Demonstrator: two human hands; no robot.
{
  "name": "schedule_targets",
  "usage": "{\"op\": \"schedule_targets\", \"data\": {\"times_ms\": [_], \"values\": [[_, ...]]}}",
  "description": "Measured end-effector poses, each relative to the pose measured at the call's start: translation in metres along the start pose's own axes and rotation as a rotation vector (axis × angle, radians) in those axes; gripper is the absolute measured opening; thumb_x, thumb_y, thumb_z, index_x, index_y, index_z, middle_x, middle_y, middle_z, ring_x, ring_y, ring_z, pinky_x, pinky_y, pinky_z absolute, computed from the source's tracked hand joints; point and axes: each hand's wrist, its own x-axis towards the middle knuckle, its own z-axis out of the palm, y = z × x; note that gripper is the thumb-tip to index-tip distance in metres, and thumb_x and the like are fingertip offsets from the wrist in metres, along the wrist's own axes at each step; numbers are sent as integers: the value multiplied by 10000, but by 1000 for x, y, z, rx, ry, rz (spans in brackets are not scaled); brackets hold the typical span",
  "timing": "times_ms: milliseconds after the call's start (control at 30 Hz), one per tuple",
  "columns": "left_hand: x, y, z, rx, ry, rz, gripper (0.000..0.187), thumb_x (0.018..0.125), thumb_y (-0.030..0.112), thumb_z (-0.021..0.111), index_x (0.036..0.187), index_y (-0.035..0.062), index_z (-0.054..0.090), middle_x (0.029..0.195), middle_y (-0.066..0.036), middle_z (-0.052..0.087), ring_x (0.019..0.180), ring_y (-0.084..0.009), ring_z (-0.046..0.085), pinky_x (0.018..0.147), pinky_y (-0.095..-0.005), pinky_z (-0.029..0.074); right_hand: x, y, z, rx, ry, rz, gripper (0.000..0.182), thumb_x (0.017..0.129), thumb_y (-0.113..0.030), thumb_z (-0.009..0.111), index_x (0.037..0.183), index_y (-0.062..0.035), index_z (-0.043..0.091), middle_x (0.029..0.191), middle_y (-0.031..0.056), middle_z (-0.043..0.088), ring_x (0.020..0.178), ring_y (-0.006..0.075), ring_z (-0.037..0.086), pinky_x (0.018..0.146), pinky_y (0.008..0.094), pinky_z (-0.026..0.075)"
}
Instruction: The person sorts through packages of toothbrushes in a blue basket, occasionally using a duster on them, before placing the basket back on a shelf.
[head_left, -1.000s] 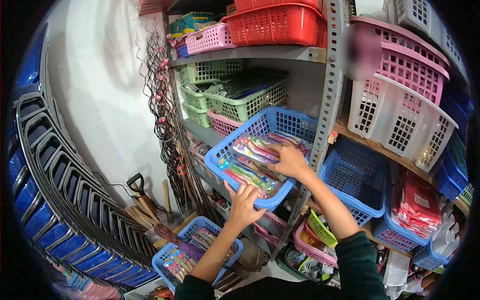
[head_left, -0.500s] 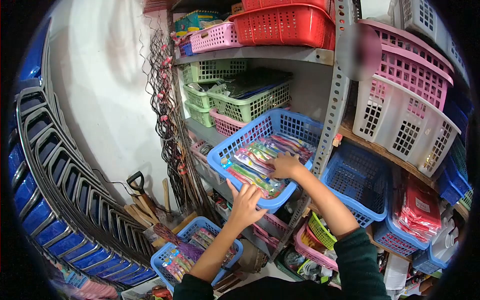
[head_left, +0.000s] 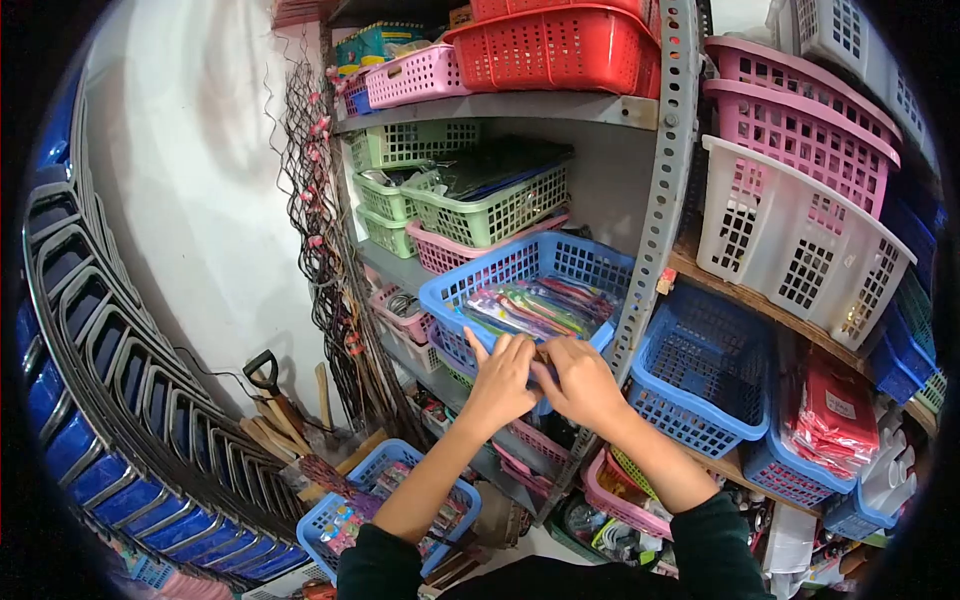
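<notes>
A blue plastic basket rests at the shelf's edge, holding colourful slim packets that look like packaged toothbrushes. My left hand grips the near rim, its fingers bent over the edge and one finger pointing up along the side. Close beside it, my right hand is closed on the same rim with curled fingers. The two hands nearly touch and hide the front wall of the basket.
Green baskets stand behind on the grey metal shelf. A perforated post rises at the right, beside another blue basket. Stacked blue chairs line the left. Below is a blue basket of packets.
My right hand has left the packets inside and come back to the near rim beside my left hand. The basket now sits more level and farther into the shelf.
</notes>
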Motion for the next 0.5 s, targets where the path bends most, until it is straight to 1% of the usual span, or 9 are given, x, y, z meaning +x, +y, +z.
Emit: {"op": "schedule_targets", "data": {"times_ms": [33,133,200,333,367,400,433,467,500], "values": [[4,-1,3,-15,27,12,364,620,91,659,942,23,503,986,-68,510,1049,-284,471,958,-775,-7,-3,-2,-3,-1,0,9,162,815,-115,594,867,33,556,810,183,577,777,370,560,738,438,453],[16,0,9,-67,-27,-19,313,646,62,634,921,30,488,920,-74,484,1017,-298,476,989,-743,-19,-7,6,-5,-32,-11,31,178,787,-82,615,913,18,539,860,182,563,803,369,563,748,432,455],[23,-1,18,-61,-37,-22,333,634,65,640,927,33,487,930,-70,492,1030,-294,476,989,-744,-14,-8,18,-2,-50,-28,52,199,759,-74,639,912,12,543,846,177,547,825,371,558,747,431,456],[38,-4,40,-49,-15,-7,370,640,84,659,964,38,487,1006,-70,513,1075,-292,472,991,-745,2,-10,35,4,-140,76,80,168,769,-40,624,907,-1,535,810,169,533,815,363,553,702,433,459],[42,-6,48,-42,15,17,375,635,90,673,956,41,486,1000,-67,502,1064,-291,468,982,-756,13,-11,38,4,-169,44,139,168,769,-22,612,916,9,536,868,178,558,870,374,556,786,439,469],[43,-4,51,-34,45,39,380,630,95,687,947,44,485,994,-64,490,1052,-290,465,972,-767,25,-12,42,6,-169,42,140,168,769,-22,612,916,9,536,868,178,558,870,374,556,786,439,469],[43,-1,54,14,8,20,445,662,108,692,1051,50,485,1097,-69,483,1135,-279,440,999,-741,45,-14,49,10,-218,104,137,183,768,-15,607,934,18,538,916,188,568,914,381,556,847,444,457],[43,1,57,15,7,14,445,662,108,692,1051,50,485,1097,-69,483,1135,-279,440,999,-741,45,-16,55,15,-266,164,133,199,767,-7,602,952,27,539,964,197,579,957,387,555,908,448,444],[43,3,57,-37,46,20,482,676,114,690,1105,60,477,1154,-71,470,1180,-275,415,1004,-735,47,-18,56,16,-237,121,202,240,769,22,578,1004,48,545,1091,219,562,1094,404,511,1016,467,370]]}}
